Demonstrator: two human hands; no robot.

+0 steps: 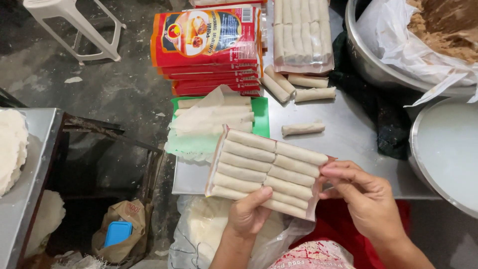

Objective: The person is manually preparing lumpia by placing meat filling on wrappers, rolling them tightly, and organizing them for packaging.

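Your left hand (247, 214) pinched the clear pouch of spring rolls (266, 170); your right hand (361, 197) gripped its open end. Tilting risked rolls sliding out.

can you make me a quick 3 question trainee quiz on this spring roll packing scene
1. True or false: the left hand holds the clear pack of spring rolls from its near edge.
2. Where is the right hand? A) in the metal bowl B) at the pack's right end C) on the green tray
3. What lies alone on the steel table, between the held pack and the loose rolls further back?

Key
1. True: the thumb lies on top of the rolls.
2. B
3. A single spring roll.
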